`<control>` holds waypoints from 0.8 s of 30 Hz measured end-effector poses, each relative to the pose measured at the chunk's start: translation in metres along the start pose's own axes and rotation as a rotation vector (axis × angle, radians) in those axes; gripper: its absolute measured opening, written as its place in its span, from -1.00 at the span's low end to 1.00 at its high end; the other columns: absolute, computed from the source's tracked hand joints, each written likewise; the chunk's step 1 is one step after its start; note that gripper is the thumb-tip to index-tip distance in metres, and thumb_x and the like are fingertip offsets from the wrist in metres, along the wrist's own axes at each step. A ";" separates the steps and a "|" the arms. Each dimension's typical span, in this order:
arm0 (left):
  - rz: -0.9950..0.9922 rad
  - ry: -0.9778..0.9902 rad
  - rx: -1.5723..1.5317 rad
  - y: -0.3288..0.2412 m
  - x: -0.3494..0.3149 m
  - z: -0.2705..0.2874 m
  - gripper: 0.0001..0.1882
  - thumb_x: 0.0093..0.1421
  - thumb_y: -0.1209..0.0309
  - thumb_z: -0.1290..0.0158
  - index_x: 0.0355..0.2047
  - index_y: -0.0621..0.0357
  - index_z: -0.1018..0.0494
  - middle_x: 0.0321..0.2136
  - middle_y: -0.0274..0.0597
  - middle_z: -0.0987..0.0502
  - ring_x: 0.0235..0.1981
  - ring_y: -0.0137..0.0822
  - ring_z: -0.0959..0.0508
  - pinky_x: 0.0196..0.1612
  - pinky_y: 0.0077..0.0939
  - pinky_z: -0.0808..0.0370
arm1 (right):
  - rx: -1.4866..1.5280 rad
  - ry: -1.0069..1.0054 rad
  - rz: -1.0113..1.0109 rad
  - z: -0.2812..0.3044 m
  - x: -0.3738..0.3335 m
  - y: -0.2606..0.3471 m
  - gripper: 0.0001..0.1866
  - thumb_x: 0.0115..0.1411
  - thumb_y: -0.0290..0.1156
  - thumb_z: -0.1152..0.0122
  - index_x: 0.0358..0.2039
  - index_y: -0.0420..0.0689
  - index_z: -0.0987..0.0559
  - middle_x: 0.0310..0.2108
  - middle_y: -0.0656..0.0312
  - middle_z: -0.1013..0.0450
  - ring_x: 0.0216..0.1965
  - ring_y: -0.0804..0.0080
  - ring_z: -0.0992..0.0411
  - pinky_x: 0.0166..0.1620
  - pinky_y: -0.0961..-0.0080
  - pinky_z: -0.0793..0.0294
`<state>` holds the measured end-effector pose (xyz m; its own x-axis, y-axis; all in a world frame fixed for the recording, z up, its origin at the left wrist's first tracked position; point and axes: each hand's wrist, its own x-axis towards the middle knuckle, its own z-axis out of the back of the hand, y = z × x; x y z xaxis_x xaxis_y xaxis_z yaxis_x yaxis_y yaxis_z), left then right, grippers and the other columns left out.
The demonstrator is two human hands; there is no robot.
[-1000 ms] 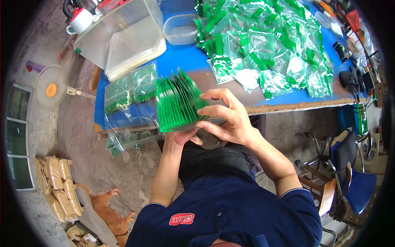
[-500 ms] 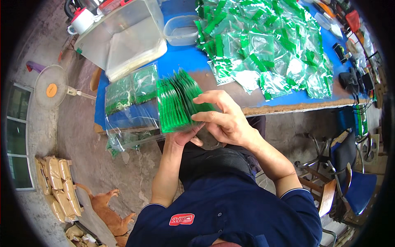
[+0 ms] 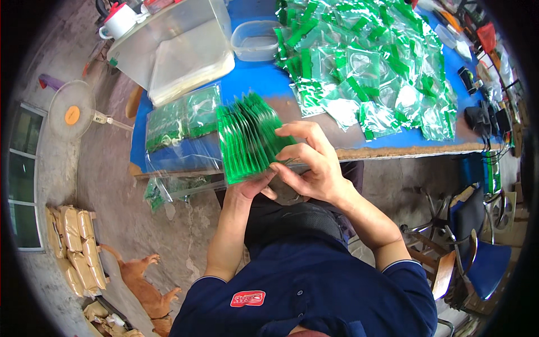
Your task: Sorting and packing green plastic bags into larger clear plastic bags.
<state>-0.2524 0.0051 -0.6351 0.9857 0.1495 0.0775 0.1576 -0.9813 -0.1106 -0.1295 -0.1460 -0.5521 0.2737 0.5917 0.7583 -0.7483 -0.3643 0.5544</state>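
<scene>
1. Stack of thin, glossy green plastic packets sits fanned between both hands, by the near edge of the blue-and-brown surface.
2. Left hand: grip clasps its base. Right hand: fingertips at its right side; pinch unconfirmed.
3. Judged light, flexible, slippery; best held low, across both ends.

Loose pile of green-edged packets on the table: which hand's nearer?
Right. The right hand is below the loose pile in view, at the right side of the fanned green stack; the left hand is farther down and left, at that stack's lower edge.
</scene>
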 end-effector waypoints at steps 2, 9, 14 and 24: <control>0.001 -0.052 -0.017 0.002 0.000 -0.005 -0.55 0.35 0.10 -0.01 0.10 0.13 -0.46 0.05 -0.09 -0.54 -0.01 -0.13 -0.58 0.04 -0.14 -0.58 | -0.033 0.017 0.037 -0.001 0.002 0.002 -0.68 -0.07 -0.52 -0.45 -0.25 -0.10 -0.59 0.02 0.06 -0.43 0.03 0.03 -0.42 0.02 0.15 -0.48; -0.062 -0.098 -0.032 0.002 -0.003 0.011 -0.56 0.35 0.10 0.00 0.10 0.11 -0.47 0.07 -0.11 -0.54 0.00 -0.17 -0.58 -0.04 -0.20 -0.61 | -0.074 0.176 0.184 0.002 0.011 0.006 -0.60 -0.13 -0.56 -0.36 -0.19 -0.07 -0.62 0.08 0.08 -0.41 0.10 0.00 -0.39 0.12 0.10 -0.42; -0.015 0.006 -0.113 0.006 -0.003 -0.003 -0.56 0.40 0.14 0.04 0.17 0.10 -0.39 0.09 -0.08 -0.50 0.05 -0.11 -0.56 0.01 -0.15 -0.63 | -0.068 0.133 0.124 0.000 0.008 0.008 -0.68 -0.08 -0.41 -0.48 -0.29 -0.08 -0.58 0.06 0.08 -0.41 0.11 -0.01 -0.39 0.10 0.10 -0.43; -0.086 0.013 0.181 -0.003 -0.005 0.018 -0.57 0.38 0.11 0.01 0.13 0.06 -0.43 0.02 -0.14 -0.53 0.00 -0.19 -0.56 0.01 -0.17 -0.59 | -0.065 0.048 0.085 -0.010 0.010 0.008 -0.65 -0.11 -0.40 -0.55 -0.34 -0.09 -0.53 0.04 0.07 -0.43 0.07 -0.05 -0.42 0.05 0.07 -0.45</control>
<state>-0.2566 0.0092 -0.6527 0.9675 0.2290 0.1074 0.2504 -0.9270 -0.2791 -0.1386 -0.1359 -0.5438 0.1796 0.5954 0.7831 -0.8056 -0.3678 0.4644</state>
